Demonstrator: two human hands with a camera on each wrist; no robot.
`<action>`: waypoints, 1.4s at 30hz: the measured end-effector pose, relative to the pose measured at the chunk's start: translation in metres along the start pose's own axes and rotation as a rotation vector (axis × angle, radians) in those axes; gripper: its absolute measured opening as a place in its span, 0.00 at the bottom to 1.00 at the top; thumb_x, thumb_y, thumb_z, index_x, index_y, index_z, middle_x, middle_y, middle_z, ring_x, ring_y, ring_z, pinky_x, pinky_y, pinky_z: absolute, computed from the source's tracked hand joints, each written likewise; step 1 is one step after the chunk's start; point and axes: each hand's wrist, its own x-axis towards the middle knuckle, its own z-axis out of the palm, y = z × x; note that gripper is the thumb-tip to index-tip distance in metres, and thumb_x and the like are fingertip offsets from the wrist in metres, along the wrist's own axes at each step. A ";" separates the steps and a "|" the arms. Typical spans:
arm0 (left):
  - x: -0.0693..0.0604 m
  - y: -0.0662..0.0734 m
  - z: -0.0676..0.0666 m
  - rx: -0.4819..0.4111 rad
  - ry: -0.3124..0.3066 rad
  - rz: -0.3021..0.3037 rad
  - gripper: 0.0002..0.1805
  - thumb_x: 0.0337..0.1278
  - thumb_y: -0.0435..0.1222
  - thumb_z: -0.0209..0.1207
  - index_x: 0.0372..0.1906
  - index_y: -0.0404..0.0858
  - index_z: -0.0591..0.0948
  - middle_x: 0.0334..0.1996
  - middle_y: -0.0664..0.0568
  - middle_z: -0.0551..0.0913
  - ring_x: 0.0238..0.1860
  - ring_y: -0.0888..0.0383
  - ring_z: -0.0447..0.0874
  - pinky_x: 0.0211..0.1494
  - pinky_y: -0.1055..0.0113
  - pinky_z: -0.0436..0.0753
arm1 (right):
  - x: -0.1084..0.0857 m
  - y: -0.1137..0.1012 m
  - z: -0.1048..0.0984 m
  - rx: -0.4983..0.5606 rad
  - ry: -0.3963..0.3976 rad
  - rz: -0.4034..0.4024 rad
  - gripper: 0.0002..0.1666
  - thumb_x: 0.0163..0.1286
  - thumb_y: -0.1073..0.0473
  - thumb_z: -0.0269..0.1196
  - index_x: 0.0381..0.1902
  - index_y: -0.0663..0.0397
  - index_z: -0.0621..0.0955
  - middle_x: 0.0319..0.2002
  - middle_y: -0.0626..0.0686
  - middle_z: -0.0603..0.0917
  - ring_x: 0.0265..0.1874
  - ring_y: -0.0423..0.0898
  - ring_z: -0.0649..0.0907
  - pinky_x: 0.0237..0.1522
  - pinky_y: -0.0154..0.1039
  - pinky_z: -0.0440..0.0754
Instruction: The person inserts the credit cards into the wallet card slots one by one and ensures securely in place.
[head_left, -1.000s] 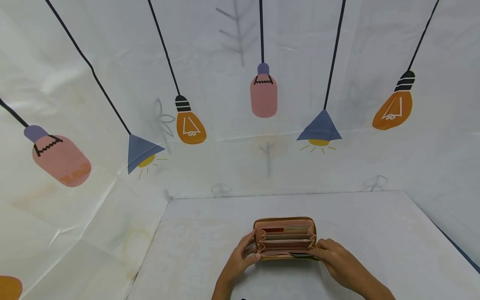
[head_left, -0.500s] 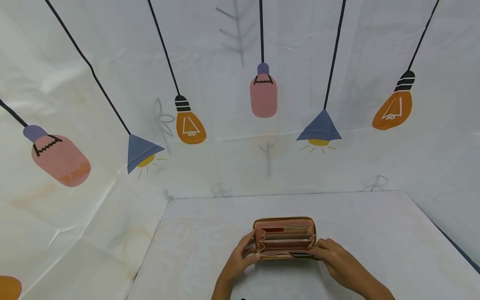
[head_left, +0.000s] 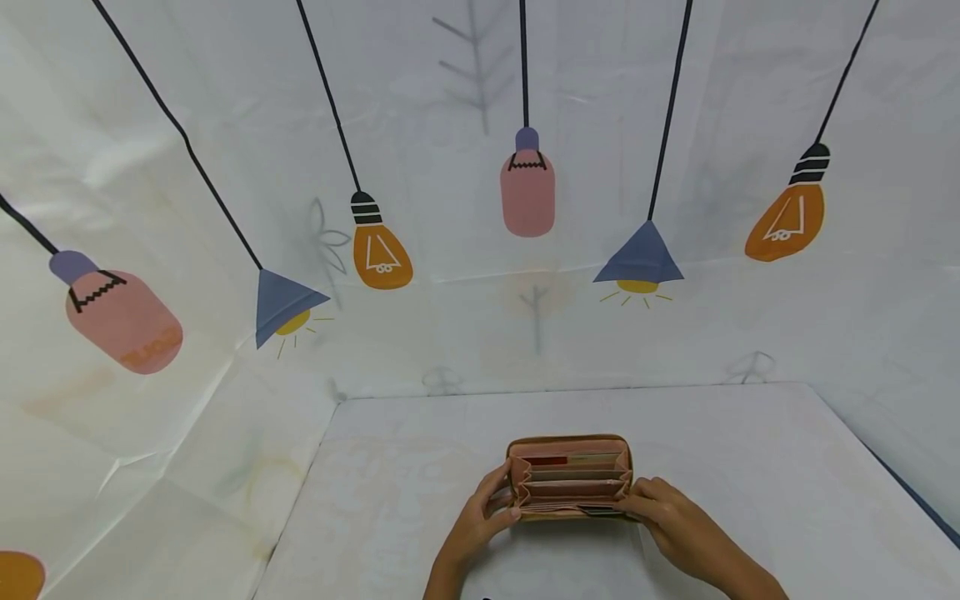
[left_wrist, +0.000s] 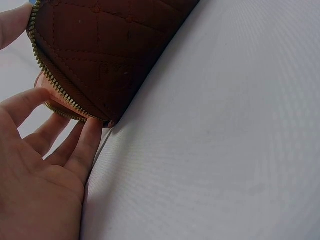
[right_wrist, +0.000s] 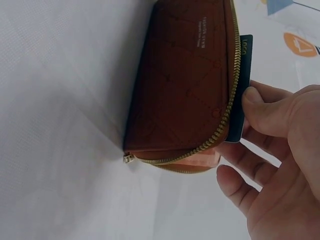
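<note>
A brown quilted wallet point(head_left: 573, 446) with a gold zip stands unzipped on the white table, its pink pleated compartments facing up. At its left end, my left hand point(head_left: 478, 515) holds it, thumb at the near edge and fingers along the side. The left wrist view has those fingers touching the zip edge point(left_wrist: 55, 85). My right hand point(head_left: 671, 521) is at the right end. Between thumb and fingers it pinches a dark card point(right_wrist: 243, 75) that sticks partly out of the wallet; the card's lower part is hidden inside.
Papers or cards, one with a red part point(head_left: 547, 460), show in the wallet's far compartment. A white sheet with printed lamps point(head_left: 527, 196) hangs behind the table point(head_left: 405, 467) and at its left. The zip pull point(right_wrist: 129, 158) hangs at the wallet's lower corner.
</note>
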 end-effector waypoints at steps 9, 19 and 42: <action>0.000 0.000 0.000 0.001 -0.001 0.009 0.39 0.66 0.35 0.61 0.79 0.44 0.58 0.76 0.43 0.58 0.72 0.51 0.66 0.70 0.65 0.74 | 0.001 0.000 0.000 0.004 0.001 0.012 0.20 0.51 0.71 0.72 0.42 0.48 0.88 0.36 0.36 0.76 0.37 0.32 0.75 0.31 0.27 0.76; 0.000 0.001 0.000 0.002 0.009 0.003 0.39 0.66 0.35 0.61 0.79 0.45 0.58 0.76 0.44 0.59 0.72 0.51 0.66 0.71 0.64 0.74 | 0.001 -0.001 0.001 -0.011 0.002 0.028 0.20 0.52 0.72 0.72 0.41 0.47 0.88 0.37 0.35 0.77 0.37 0.32 0.74 0.31 0.27 0.76; -0.001 0.001 0.000 0.016 0.004 0.007 0.39 0.66 0.35 0.61 0.79 0.42 0.58 0.76 0.41 0.59 0.72 0.52 0.66 0.70 0.65 0.74 | 0.004 -0.001 0.000 -0.005 -0.002 0.018 0.18 0.54 0.70 0.72 0.40 0.45 0.88 0.40 0.38 0.80 0.40 0.36 0.78 0.36 0.29 0.81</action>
